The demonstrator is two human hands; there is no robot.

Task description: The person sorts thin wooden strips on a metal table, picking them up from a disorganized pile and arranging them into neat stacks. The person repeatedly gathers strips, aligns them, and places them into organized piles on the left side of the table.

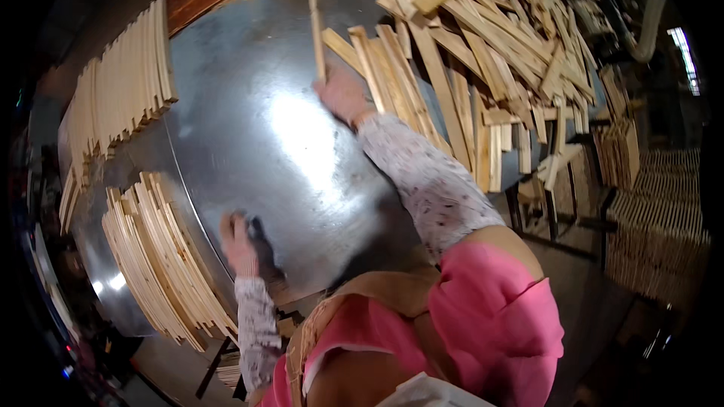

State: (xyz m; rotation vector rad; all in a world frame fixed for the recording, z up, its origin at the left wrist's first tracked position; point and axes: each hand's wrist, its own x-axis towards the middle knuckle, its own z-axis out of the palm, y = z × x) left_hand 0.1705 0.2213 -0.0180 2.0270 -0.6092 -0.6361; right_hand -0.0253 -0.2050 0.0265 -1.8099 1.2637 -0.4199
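One pink shirt; right hand grips one slat; left hand half-curled, empty.

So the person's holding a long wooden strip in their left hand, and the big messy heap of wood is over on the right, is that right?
Nearly! It's the right hand, not the left hand, that holds the long wooden strip; the head view shows it. The big messy heap of wood is on the right.
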